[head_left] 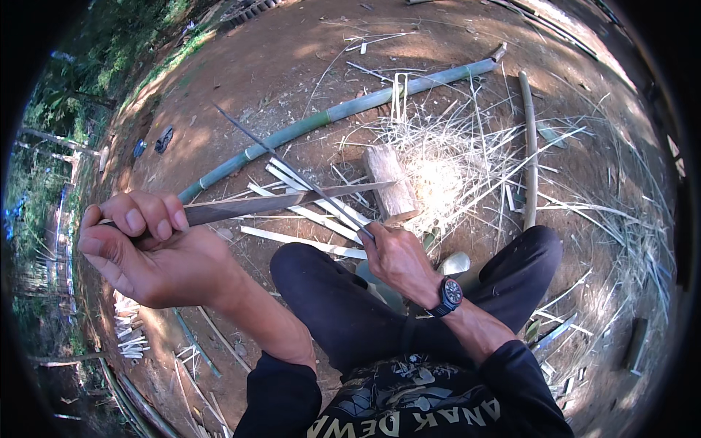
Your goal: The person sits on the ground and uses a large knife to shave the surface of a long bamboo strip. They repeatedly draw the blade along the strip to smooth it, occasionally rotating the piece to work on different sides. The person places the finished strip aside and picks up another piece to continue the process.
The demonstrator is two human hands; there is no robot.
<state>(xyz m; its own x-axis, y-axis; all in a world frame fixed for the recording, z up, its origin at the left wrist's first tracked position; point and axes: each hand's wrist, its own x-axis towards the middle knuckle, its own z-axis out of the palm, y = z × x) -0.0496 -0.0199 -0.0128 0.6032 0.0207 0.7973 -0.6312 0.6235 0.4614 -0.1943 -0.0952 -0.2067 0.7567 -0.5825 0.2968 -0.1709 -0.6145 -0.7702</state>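
My left hand [150, 248], at the left with its palm turned up, has its fingers wrapped round one end of a long, flat, dark blade like a knife [241, 207]. Its tapered tip reaches rightward over a short block of wood [391, 164]. Above my lap, my right hand [404, 263], with a watch [452, 292] at the wrist, grips a thin dark pointed rod [255, 136] that slants up to the left. Rod and blade cross near the middle; whether they touch I cannot tell. Pale split strips [307, 242] lie on the ground beneath them.
A long green bamboo pole [296, 130] lies slantwise beyond my hands. Curly pale shavings [456, 157] are heaped beside the block, with a bare stick [531, 146] to their right. More short strips [130, 339] lie at the lower left. My bent knees [314, 285] flank a shiny rounded object [456, 263].
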